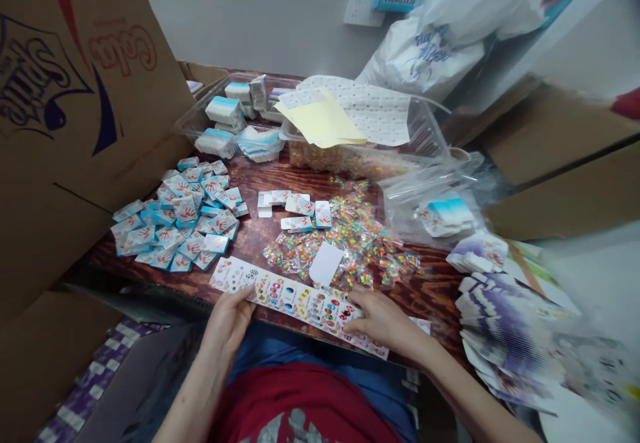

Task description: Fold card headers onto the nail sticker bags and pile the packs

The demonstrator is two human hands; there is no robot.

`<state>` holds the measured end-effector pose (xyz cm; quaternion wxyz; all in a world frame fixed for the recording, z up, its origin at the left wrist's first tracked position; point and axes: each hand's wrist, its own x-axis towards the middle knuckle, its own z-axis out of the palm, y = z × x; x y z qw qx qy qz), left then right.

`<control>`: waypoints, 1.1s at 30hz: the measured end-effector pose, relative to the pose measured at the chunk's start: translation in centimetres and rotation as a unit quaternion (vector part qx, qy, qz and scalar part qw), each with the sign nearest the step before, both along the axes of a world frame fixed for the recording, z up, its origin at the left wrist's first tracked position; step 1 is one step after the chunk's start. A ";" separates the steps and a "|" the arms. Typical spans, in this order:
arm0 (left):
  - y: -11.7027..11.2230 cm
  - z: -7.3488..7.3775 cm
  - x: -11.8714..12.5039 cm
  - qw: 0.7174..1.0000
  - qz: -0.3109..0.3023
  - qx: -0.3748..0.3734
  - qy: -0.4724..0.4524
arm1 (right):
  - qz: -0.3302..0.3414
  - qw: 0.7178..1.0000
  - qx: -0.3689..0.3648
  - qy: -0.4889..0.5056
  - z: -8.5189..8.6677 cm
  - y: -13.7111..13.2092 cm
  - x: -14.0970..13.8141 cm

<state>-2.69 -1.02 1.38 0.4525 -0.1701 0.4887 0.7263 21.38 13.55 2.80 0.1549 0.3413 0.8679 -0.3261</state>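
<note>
A long strip of small printed cards [293, 299] lies along the near edge of the dark wooden table [255, 186]. My left hand [231, 317] grips the strip near its left end, thumb on top. My right hand [381, 321] presses on its right end with fingers curled over it. Just behind the strip lies a pile of small clear packets with colourful bits [360, 239], with a blank white card [325, 263] on top.
A heap of small blue-and-white boxes [180, 219] lies at the left. Clear trays [235, 119] with folded boxes stand at the back, under yellow and white sheets [325, 123]. Stacked flat purple cartons [500, 323] lie at the right. Large cardboard boxes [65, 96] flank the table.
</note>
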 end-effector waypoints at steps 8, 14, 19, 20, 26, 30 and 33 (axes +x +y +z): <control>0.3 1.5 0.5 0.997 0.007 -0.079 0.008 | -0.140 0.963 0.007 0.230 1.9 1.2 1.9; -3.0 4.4 0.8 0.992 0.010 -0.129 0.012 | -0.214 0.924 -0.008 0.317 3.6 1.8 2.0; -3.5 7.1 2.6 0.974 -0.037 -0.115 0.189 | -0.284 0.871 -0.142 0.374 3.3 1.4 1.2; -2.6 7.4 3.1 0.969 -0.087 -0.084 0.216 | -0.282 0.867 -0.158 0.379 3.3 1.2 0.8; 4.6 6.5 6.1 0.921 -0.268 0.142 0.244 | -0.198 0.878 -0.179 0.398 5.0 -0.9 -1.4; 5.8 4.9 6.9 0.892 -0.348 0.141 0.253 | -0.196 0.851 -0.233 0.427 4.7 -1.4 -1.1; 5.3 4.2 7.1 0.888 -0.356 0.124 0.264 | -0.226 0.817 -0.291 0.444 3.7 -1.4 -0.8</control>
